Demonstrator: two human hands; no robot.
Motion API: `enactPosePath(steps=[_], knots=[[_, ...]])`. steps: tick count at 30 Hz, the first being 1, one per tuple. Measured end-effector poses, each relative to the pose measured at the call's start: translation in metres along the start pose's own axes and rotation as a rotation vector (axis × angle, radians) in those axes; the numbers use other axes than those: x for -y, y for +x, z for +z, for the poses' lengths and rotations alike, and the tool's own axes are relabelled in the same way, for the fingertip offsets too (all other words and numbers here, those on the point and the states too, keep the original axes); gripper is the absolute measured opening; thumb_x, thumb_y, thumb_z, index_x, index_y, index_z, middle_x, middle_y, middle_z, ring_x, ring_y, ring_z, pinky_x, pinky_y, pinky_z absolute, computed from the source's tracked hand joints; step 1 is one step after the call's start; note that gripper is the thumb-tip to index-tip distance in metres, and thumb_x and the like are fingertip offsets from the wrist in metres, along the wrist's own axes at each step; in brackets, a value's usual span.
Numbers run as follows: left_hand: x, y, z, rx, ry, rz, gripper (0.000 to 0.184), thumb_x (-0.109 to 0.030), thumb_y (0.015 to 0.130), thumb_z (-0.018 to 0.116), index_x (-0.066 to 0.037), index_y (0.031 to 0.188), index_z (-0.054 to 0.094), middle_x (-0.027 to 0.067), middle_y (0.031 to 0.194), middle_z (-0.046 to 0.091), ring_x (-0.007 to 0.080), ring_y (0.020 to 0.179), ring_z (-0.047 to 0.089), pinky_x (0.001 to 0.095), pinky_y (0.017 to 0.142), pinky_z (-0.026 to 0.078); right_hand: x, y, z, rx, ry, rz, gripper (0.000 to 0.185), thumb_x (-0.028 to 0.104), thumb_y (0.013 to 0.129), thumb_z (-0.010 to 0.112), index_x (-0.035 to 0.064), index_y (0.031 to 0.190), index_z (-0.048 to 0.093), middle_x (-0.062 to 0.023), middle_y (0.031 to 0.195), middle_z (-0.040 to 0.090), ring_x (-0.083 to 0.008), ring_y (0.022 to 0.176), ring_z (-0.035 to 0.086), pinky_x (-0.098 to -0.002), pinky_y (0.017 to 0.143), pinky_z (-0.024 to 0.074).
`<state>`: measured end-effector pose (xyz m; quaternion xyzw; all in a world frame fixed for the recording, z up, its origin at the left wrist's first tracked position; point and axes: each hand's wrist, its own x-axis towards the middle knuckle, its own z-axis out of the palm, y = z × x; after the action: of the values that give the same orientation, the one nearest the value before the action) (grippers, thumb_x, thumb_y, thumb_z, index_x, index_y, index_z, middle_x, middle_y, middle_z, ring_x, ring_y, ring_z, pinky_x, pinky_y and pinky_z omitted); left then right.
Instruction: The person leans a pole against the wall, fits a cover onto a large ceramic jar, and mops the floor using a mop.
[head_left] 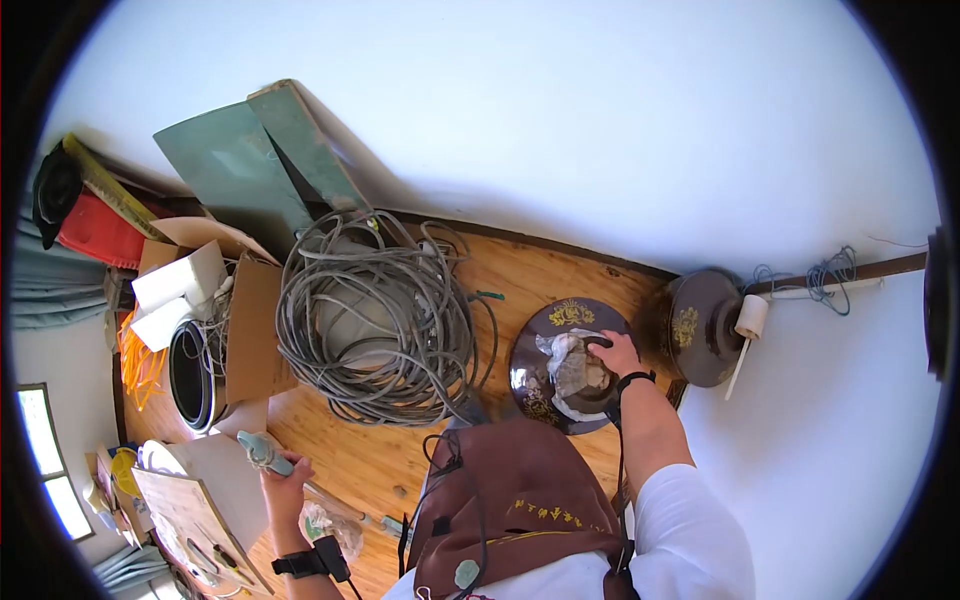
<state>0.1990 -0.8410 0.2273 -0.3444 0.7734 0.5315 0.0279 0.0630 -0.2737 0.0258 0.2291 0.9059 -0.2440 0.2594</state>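
My left hand (287, 487) is closed around a grey-green, rod-like object (262, 453) with string wound about it; its exact kind I cannot make out. To the right, my right hand (617, 355) grips the neck of a dark brown glazed jar (535, 345) with gold flower patterns. Crumpled clear plastic and paper (572, 372) lie over the jar's mouth, close to my fingers. A second dark brown jar (700, 325) stands further right, near the wall. A large coil of grey cable (330, 385) lies between my hands, further ahead.
An open cardboard box (258, 335) with white rolls and a black bin (190, 375) stand at the left. Green boards (225, 160) lean on the wall. A white-headed stick (750, 316) sits by the second jar. Clear plastic (335, 528) lies on the wooden floor (375, 455).
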Motion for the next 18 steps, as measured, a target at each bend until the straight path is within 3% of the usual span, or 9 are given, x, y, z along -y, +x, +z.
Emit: enactPosePath(steps=[7, 18], knots=[[-0.012, 0.015, 0.04, 0.089, 0.06, -0.085, 0.013, -0.002, 0.069, 0.067, -0.002, 0.076, 0.056, 0.0029, 0.067, 0.057, 0.0118, 0.062, 0.054, 0.0253, 0.059, 0.045, -0.011, 0.03, -0.013, 0.128, 0.066, -0.054, 0.061, 0.044, 0.061, 0.072, 0.0106, 0.11, 0.061, -0.0199, 0.111, 0.053, -0.0345, 0.108, 0.048, -0.0382, 0.092, 0.0389], [-0.014, 0.009, 0.071, 0.062, 0.133, -0.088, 0.011, -0.003, 0.069, 0.068, -0.003, 0.072, 0.057, 0.0008, 0.067, 0.056, 0.0105, 0.063, 0.053, 0.0248, 0.059, 0.043, -0.009, 0.073, -0.046, 0.078, -0.022, 0.016, 0.067, 0.046, 0.06, 0.073, 0.0114, 0.115, 0.057, -0.0187, 0.116, 0.05, -0.0325, 0.109, 0.048, -0.038, 0.091, 0.0402]])
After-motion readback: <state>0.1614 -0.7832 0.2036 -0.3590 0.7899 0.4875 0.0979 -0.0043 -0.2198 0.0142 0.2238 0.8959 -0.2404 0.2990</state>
